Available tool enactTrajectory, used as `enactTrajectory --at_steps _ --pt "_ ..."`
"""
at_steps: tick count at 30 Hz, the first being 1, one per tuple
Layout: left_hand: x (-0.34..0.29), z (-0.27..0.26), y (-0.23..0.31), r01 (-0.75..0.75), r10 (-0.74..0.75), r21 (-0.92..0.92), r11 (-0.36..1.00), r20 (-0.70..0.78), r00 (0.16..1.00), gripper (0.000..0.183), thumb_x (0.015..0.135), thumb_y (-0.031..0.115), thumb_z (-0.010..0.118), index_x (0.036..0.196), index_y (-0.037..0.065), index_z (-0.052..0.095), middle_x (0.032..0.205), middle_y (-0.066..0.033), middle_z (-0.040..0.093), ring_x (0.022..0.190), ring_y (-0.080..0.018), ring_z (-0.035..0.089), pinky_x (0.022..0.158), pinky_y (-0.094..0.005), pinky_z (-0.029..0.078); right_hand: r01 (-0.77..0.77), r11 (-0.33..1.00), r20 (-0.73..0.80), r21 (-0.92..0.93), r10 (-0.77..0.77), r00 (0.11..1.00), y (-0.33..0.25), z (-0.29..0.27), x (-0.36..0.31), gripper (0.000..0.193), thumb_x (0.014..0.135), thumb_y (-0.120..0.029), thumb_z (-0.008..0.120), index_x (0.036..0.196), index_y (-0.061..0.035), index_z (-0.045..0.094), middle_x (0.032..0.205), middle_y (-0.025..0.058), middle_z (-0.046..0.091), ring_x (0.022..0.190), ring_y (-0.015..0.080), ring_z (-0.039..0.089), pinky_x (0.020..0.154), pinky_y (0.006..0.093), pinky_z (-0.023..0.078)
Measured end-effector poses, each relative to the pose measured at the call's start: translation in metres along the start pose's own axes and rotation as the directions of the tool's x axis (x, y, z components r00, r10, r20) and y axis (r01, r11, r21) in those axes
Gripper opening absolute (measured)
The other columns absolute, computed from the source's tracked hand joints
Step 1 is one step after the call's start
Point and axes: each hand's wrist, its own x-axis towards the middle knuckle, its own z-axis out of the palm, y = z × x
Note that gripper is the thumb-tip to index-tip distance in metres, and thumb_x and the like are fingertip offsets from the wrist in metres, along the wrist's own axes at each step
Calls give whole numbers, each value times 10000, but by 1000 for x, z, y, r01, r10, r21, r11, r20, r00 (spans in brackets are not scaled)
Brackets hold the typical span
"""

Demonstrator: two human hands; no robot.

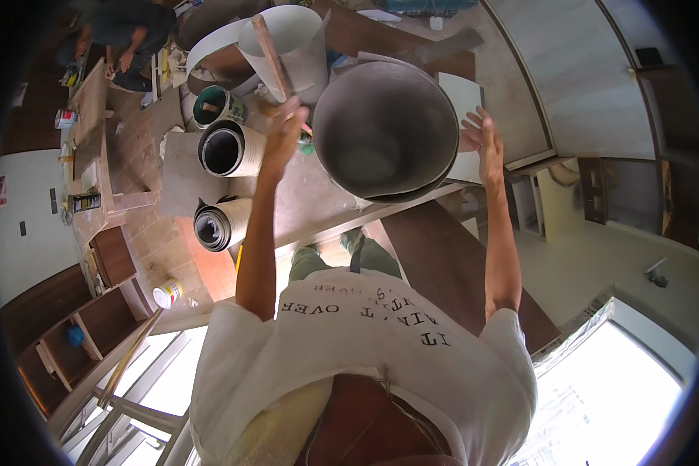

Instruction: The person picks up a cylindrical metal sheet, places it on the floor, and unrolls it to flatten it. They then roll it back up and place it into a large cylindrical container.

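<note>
A large dark grey sheet [386,128], rolled into a wide loose tube, stands in front of me on the worktable [291,210], its round mouth facing up. My left hand [285,138] is raised beside the left of the roll. Motion smears its fingers, so I cannot make out whether they grip anything. Opposite, my right hand [485,146] is open beside the roll's right edge, fingers spread and nothing in them. A wooden stick [269,54] slants across a white rolled sheet [303,50], its lower end close to my left hand.
Two smaller rolls [224,151] [217,227] lie at the table's left, near a green-lined bucket [213,107]. A brown board [458,264] leans at the front right. Another person [132,39] crouches far left. A white tub [167,293] stands on the floor.
</note>
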Motion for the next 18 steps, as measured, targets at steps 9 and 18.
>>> enactTrajectory --at_steps 9,18 --pt "18 69 -30 -280 356 416 865 -116 927 445 943 28 445 1379 -60 451 1272 -322 563 1219 -433 542 1050 -426 410 206 876 -1 -436 -230 973 8 51 13 606 1018 -498 460 1370 -8 519 1287 248 603 1235 379 553 1076 408 364" --pt "15 45 -44 -355 446 387 851 -174 878 605 977 388 560 1388 -40 440 1342 -310 512 1229 -457 530 1056 -478 411 78 690 -197 -719 -310 930 -29 69 -22 625 1006 -458 508 1506 -116 359 1419 259 496 1267 464 507 1061 497 406"
